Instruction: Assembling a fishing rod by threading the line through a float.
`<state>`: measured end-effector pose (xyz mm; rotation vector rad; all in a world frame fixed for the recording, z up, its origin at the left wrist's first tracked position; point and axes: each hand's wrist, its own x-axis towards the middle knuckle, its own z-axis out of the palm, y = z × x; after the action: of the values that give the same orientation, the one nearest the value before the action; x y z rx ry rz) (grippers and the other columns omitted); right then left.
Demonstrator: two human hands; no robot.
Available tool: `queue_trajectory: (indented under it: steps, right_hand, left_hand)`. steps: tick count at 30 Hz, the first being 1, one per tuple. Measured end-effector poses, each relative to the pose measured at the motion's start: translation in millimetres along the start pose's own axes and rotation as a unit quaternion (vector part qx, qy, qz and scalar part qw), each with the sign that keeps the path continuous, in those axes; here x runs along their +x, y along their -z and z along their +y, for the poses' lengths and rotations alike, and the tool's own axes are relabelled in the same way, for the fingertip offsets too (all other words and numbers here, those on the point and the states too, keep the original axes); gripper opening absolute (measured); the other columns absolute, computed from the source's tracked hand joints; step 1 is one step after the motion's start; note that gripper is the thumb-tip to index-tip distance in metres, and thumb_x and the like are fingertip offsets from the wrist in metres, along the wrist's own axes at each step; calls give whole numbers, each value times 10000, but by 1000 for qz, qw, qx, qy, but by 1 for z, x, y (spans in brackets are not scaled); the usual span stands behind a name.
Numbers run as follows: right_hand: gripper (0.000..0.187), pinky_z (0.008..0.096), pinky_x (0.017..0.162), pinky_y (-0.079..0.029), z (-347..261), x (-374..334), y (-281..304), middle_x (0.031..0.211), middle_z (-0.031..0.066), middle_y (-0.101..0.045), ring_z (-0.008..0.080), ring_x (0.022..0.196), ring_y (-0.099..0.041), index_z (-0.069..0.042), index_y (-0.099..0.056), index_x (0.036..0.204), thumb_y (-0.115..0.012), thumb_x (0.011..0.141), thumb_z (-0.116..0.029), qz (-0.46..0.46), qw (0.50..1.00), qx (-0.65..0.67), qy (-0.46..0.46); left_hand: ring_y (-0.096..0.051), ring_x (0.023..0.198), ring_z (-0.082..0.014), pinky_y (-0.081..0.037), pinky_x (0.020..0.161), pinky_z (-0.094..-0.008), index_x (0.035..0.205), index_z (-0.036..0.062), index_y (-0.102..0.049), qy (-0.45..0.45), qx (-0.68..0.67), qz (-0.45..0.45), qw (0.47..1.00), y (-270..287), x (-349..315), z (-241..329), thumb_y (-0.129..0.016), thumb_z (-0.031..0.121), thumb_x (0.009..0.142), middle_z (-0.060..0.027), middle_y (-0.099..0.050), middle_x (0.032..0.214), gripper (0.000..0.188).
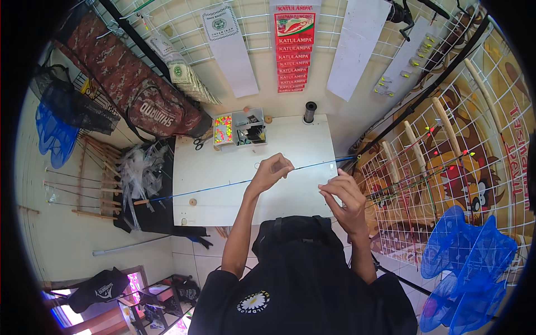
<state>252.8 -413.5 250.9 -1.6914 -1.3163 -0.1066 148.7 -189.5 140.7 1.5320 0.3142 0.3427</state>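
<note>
A thin blue fishing rod (pixel 215 186) with a wooden handle (pixel 141 202) crosses the white table from the left edge to the right. At the middle of the rod is my left hand (pixel 269 174), its thumb and fingertips closed in a pinch; whether they grip the rod or a fine line is too small to tell. To the right and nearer to me, my right hand (pixel 345 202) is raised with thumb and forefinger tips drawn together. Anything between those tips is too fine to make out. A small ring-like item (pixel 257 166) lies beside my left wrist.
At the table's back stand a divided box (pixel 249 127) with bright beads (pixel 223 129), scissors (pixel 199 143) and a dark spool (pixel 310 112). A wooden disc (pixel 192 202) lies front left. Rods on a wire rack (pixel 446 128) and blue nets (pixel 469 262) flank the right.
</note>
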Motion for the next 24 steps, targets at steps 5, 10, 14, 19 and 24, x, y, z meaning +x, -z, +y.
queue_trajectory:
  steps: [5,10,14,19,24]
  right_hand:
    - [152,361,755,-470,-9,8,-1,809,48,-676,207,791,-602,-61,-721,892,-730,751,-6,-16,996,73,-59]
    - [132,322,704,-406,-4,17,0,805,41,-682,190,744,-547,-82,-730,880,-735,754,-41,-10,996,76,-36]
    - [143,309,735,-380,3,25,-2,816,31,-697,180,745,-495,-102,-740,893,-736,757,-57,-7,997,56,-51]
    - [151,313,739,-360,21,30,-9,818,15,-709,189,728,-459,-111,-746,914,-750,764,-107,-16,997,-13,-70]
    - [133,332,715,-352,38,35,-20,770,8,-684,198,741,-461,-95,-717,873,-761,764,-159,-15,993,-65,-101]
  left_hand:
    - [-550,653,-94,-463,602,-260,777,13,-522,-10,49,-9,999,0,2,7,-664,67,874,-67,-653,827,181]
    - [-584,688,-168,-477,655,-314,826,-18,-532,-42,178,29,983,-6,8,7,-642,82,886,-99,-654,822,160]
    - [-590,730,-239,-479,706,-341,864,-32,-537,-102,200,89,970,-15,8,-1,-608,67,904,-129,-641,826,128]
    - [-602,770,-249,-476,745,-342,888,-22,-537,-87,191,86,974,-15,11,-12,-592,62,914,-131,-642,842,104]
    - [-621,802,-251,-481,750,-347,880,-25,-529,-61,190,69,978,-15,13,-8,-579,61,923,-138,-649,858,108]
